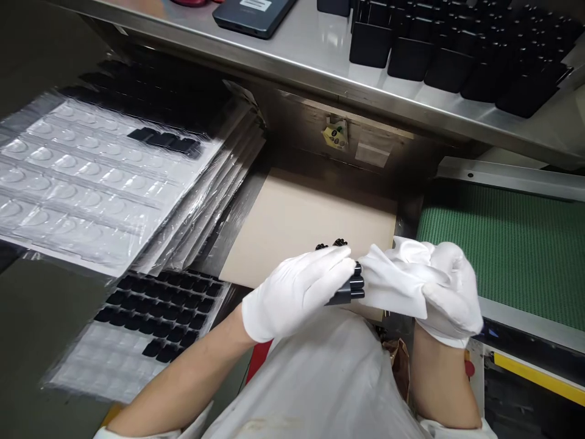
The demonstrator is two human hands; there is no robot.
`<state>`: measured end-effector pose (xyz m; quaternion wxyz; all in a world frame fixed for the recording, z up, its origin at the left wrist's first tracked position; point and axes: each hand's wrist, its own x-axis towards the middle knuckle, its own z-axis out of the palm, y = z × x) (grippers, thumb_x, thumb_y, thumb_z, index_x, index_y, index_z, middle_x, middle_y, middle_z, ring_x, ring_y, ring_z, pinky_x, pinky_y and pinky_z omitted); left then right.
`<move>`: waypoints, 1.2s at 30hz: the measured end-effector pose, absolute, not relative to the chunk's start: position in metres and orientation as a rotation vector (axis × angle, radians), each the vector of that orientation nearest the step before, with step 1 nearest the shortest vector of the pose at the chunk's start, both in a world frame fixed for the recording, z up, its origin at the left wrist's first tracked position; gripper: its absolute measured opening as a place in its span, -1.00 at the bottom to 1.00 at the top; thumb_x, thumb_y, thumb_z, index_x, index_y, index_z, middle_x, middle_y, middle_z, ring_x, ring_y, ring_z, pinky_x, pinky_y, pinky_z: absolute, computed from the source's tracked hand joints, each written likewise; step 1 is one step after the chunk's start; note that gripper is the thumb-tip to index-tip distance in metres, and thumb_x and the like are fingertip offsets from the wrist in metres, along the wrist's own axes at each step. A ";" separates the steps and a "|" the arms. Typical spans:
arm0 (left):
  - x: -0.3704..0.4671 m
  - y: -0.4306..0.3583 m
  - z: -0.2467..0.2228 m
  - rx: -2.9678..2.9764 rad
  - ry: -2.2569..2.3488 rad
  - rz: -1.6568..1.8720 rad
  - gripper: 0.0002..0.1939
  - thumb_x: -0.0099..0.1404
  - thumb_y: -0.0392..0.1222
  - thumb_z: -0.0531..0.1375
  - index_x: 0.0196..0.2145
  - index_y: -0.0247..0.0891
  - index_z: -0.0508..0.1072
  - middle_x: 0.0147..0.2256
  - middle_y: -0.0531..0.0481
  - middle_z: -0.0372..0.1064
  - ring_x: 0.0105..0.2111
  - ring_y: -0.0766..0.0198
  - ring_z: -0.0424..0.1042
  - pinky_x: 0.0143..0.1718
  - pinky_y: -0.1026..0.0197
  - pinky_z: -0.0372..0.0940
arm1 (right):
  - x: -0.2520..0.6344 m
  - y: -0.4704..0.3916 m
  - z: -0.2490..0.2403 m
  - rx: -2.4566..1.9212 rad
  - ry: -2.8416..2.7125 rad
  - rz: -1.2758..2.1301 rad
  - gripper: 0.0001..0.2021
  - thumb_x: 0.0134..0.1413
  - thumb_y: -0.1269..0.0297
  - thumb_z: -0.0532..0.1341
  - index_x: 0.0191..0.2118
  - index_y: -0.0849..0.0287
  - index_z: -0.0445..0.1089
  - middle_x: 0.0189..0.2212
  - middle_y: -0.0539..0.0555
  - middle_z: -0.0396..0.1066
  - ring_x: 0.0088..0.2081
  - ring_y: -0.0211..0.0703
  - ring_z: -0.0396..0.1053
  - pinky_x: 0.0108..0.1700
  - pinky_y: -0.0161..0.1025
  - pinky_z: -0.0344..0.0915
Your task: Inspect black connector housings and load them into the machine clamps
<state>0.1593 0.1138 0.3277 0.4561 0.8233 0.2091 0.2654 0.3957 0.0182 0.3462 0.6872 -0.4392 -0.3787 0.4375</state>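
Observation:
My left hand (pixel 301 289), in a white glove, is wrapped round a black part (pixel 351 289) with several glossy rounded rods sticking out on its right side and top. My right hand (pixel 450 292), also gloved in white, has its fingers closed on a white cloth (pixel 393 277). The cloth spreads leftward from my right hand to the ends of the black rods. Both hands are in front of my body, over the near edge of a beige board (pixel 315 213). My left palm hides much of the black part.
Stacked clear trays (pixel 91 171) stand at the left, a few black pieces in the top one. Below lies another tray (pixel 105 360) with black pieces. A steel shelf (pixel 311 61) holds black boxes (pixel 411 58) and a dark device (pixel 253 15). A green conveyor (pixel 516 244) runs at the right.

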 end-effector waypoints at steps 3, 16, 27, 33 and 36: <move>0.158 0.115 0.330 1.995 0.501 0.660 -0.63 0.22 -0.40 0.32 -0.01 -0.19 0.62 0.17 -0.28 0.49 0.27 -0.19 0.39 0.31 -0.27 0.28 | 0.393 0.020 0.349 -0.952 -0.820 1.002 -0.68 -0.04 0.17 0.51 -0.43 0.05 0.32 -0.59 -0.09 0.23 -0.47 -0.15 0.27 -0.42 -0.15 0.26; 0.163 0.117 0.322 1.904 0.503 0.727 -0.67 0.22 -0.40 0.34 -0.06 -0.18 0.62 0.13 -0.28 0.52 0.20 -0.13 0.48 0.27 -0.20 0.37 | 0.376 0.019 0.367 -1.107 -0.926 0.883 -0.80 0.05 0.30 0.48 -0.37 0.07 0.43 -0.53 -0.07 0.28 -0.49 -0.24 0.20 -0.44 -0.21 0.18; 0.187 0.095 0.341 0.903 0.957 0.701 -0.66 0.14 -0.17 0.50 -0.17 -0.26 0.53 -0.20 -0.13 0.64 -0.19 0.02 0.65 -0.11 0.02 0.57 | 0.391 0.026 0.332 -1.151 -0.673 1.025 -0.73 0.00 0.19 0.46 -0.43 0.07 0.33 -0.46 -0.03 0.33 -0.26 -0.04 0.36 -0.18 -0.06 0.27; 0.183 0.106 0.347 0.468 0.596 0.578 -0.63 0.35 0.00 0.36 -0.14 -0.43 0.55 -0.26 -0.21 0.60 -0.34 0.22 0.62 -0.29 0.29 0.52 | 0.394 0.027 0.328 -1.183 -0.671 1.058 -0.79 0.00 0.20 0.43 -0.43 0.06 0.38 -0.47 0.00 0.29 -0.28 -0.02 0.32 -0.22 -0.05 0.23; 0.182 0.102 0.342 0.425 0.569 0.594 -0.69 0.43 -0.08 0.28 -0.10 -0.43 0.57 -0.13 -0.26 0.58 -0.29 0.19 0.63 -0.27 0.28 0.54 | 0.392 0.029 0.330 -1.169 -0.653 1.082 -0.77 -0.02 0.21 0.42 -0.48 0.04 0.34 -0.53 -0.01 0.19 -0.32 -0.01 0.28 -0.28 -0.05 0.21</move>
